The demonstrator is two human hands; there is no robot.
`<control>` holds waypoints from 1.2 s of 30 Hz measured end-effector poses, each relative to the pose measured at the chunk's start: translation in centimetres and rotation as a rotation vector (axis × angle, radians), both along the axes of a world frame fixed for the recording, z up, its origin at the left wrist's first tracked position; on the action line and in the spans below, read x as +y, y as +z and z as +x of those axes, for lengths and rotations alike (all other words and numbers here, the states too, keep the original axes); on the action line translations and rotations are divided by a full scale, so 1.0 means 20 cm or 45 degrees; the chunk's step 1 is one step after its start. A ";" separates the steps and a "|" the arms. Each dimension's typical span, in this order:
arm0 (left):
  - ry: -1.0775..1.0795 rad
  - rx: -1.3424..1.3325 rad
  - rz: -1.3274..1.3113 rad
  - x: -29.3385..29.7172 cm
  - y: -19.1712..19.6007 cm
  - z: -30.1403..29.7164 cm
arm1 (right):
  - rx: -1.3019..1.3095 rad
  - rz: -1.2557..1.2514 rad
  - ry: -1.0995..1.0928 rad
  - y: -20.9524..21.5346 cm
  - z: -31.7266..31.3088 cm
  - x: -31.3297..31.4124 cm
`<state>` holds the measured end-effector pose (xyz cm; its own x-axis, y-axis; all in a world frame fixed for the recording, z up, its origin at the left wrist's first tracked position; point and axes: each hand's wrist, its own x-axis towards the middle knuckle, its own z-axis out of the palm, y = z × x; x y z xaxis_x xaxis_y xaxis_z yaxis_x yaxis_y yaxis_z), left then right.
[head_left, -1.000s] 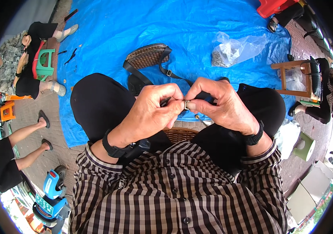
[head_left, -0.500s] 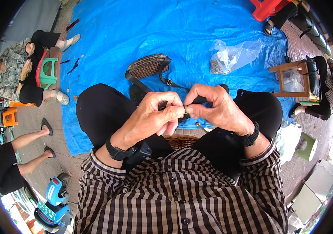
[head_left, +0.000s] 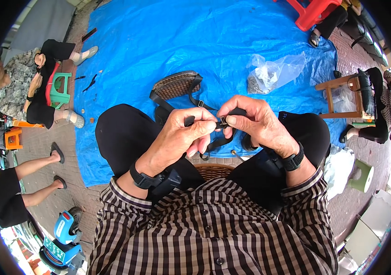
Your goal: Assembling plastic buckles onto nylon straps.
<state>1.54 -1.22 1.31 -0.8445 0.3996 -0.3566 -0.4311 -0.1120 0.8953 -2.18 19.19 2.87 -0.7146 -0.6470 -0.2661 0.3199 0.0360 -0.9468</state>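
The left hand (head_left: pixel 184 135) is curled nearly shut, thumb and forefinger pinching a narrow black webbing strap (head_left: pixel 213 143) just short of a small dark metal buckle piece (head_left: pixel 223 123). The right hand (head_left: pixel 255 123) meets it from the other side, fingers folded in, thumb tip pressed on that same fitting; the two hands touch above the knees. The strap's free end loops down between the black-trousered thighs, and another run of it leads up to a brown woven oval bag (head_left: pixel 177 85) lying on the blue plastic tarpaulin (head_left: pixel 168 41)

The fitting looks tiny against the fingertips, so a slip of either pinch could drop it into the lap or onto the woven basket rim (head_left: pixel 214 170) below. A hard tug might also drag the bag across the sheet

Farther out, a crumpled clear plastic sack with grey contents (head_left: pixel 273 73) sits on the tarpaulin to the right, near a low wooden stool (head_left: pixel 342 98). No label or sign on it is legible
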 end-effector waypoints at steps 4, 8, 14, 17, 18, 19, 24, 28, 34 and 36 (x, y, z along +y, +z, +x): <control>0.002 0.020 0.039 0.00 0.01 -0.01 | 0.006 -0.026 0.001 -0.01 0.00 0.00; -0.010 0.034 -0.011 0.00 0.02 -0.01 | 0.012 -0.053 0.051 -0.03 -0.01 0.01; 0.021 0.011 0.004 0.00 0.03 -0.01 | 0.430 0.053 0.035 -0.05 0.02 -0.02; 0.008 0.034 -0.027 0.00 0.03 -0.01 | 0.783 0.111 0.010 -0.07 0.03 -0.02; 0.001 0.055 -0.037 0.00 0.02 0.00 | 0.758 0.158 0.002 -0.06 0.03 -0.03; 0.002 0.049 -0.036 -0.01 0.02 0.00 | 0.732 0.205 -0.006 -0.06 0.04 -0.03; 0.014 0.064 -0.023 0.00 0.03 0.00 | 0.942 0.189 -0.024 -0.10 0.03 -0.02; 0.040 0.065 -0.002 -0.01 0.03 0.00 | 0.970 0.205 -0.016 -0.09 0.04 -0.03; 0.000 0.146 -0.153 0.02 0.02 -0.01 | 1.219 0.270 -0.061 -0.13 0.04 -0.03; 0.025 0.133 -0.144 0.02 0.01 0.00 | 1.249 0.294 -0.047 -0.13 0.05 -0.04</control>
<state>1.46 -0.74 1.48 -0.8868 0.3445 -0.3082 -0.3335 -0.0153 0.9426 -1.26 18.46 0.32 -0.7038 -0.6268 0.3344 -0.5922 0.2577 -0.7635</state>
